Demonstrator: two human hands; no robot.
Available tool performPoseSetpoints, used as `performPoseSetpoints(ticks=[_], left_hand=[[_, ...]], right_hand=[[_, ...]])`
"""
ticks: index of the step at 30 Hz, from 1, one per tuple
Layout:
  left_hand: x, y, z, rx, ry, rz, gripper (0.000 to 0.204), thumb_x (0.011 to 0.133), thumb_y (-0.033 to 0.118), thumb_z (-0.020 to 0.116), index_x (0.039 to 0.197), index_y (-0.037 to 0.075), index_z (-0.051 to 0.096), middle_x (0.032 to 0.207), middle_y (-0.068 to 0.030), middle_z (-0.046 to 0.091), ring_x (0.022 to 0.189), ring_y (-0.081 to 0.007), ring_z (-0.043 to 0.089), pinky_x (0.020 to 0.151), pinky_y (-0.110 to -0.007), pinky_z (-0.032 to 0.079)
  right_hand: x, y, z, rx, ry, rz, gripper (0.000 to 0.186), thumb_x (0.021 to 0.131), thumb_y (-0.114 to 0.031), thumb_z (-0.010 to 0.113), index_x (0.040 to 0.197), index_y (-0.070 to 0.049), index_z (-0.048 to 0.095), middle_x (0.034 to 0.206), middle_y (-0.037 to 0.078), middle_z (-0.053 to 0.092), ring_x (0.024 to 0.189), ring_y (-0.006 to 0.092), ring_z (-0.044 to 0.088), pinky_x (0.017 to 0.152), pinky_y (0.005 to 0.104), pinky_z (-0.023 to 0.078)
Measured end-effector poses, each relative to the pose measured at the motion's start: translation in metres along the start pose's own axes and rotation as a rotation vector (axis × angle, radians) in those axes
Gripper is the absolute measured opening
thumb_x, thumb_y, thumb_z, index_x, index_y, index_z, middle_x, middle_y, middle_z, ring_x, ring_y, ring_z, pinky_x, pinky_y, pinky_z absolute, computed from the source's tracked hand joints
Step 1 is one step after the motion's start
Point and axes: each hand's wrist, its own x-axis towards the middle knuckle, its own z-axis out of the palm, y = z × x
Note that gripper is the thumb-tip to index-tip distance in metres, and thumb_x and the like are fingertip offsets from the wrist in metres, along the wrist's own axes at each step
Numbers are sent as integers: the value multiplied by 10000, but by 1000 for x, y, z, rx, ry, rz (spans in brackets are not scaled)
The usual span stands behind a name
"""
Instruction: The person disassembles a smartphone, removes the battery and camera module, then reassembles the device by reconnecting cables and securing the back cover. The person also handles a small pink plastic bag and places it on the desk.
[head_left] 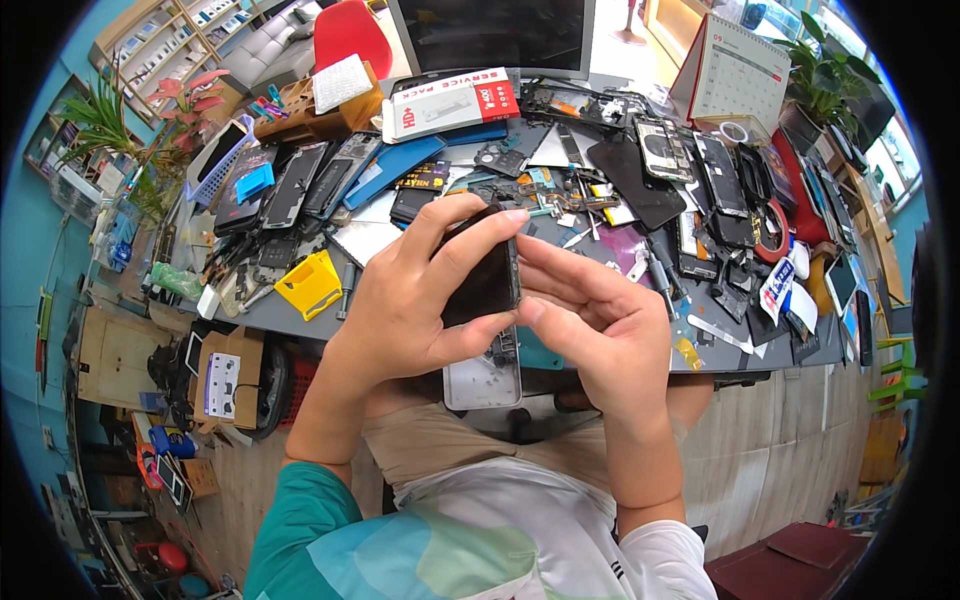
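Observation:
My left hand (410, 295) holds a black phone screen (478, 270), thumb along its lower edge and fingers bent over its top. My right hand (600, 325) is closed round the screen's right side, with the thumb at its lower right corner and fingers partly behind it. Below the screen, a pale silver phone housing (482, 388) with parts showing at its upper end sits at the desk's front edge, beside a teal mat (542, 352). Whether it touches the screen or my fingers is hidden.
The grey desk (240, 310) bears several phones, loose parts, a yellow plastic piece (306, 283), blue trays (394, 170), a red-white box (450, 105) and red tape roll (770, 230). A monitor (490, 35) and calendar (728, 70) stand behind. A cardboard box (226, 372) is at lower left.

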Motion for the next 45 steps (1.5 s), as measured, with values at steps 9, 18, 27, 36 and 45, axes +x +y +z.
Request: performPoseSetpoints(ticks=[9,18,27,36,45], left_hand=[[-4,-10,4,82,10,73,823,912,598,821,1530,78,665,1425,-247,620,1182,-437,728,939,-484,629],[-4,-8,3,129,1,91,792,930,587,812,1515,70,683,1406,-243,628,1195,-442,711,947,-494,621],[-7,-7,8,245,17,71,775,925,586,792,1536,118,688,1425,-243,626,1166,-457,715,951,-531,616],[-7,-12,14,315,22,75,865,981,689,726,1604,99,616,1486,-237,593,1241,-443,696,971,-531,606],[-10,-10,15,350,24,13,829,1023,681,672,1600,88,627,1501,-238,592,1285,-441,675,1021,-522,592]], right_hand=[[-1,-4,-5,-27,-6,60,539,1018,28,762,1527,129,615,1392,270,748,1241,242,761,1060,337,632],[-1,-1,-11,14,-27,127,550,1023,20,756,1545,111,607,1388,238,757,1218,221,768,1047,324,635],[4,14,3,-107,45,-118,576,934,24,731,1499,100,645,1061,132,836,966,128,804,817,275,649],[18,20,8,-403,141,-419,467,867,5,672,1324,90,723,905,245,780,695,286,791,664,375,611],[22,15,0,-273,88,-279,426,874,-18,661,1275,91,753,800,236,763,689,221,790,655,358,601]])
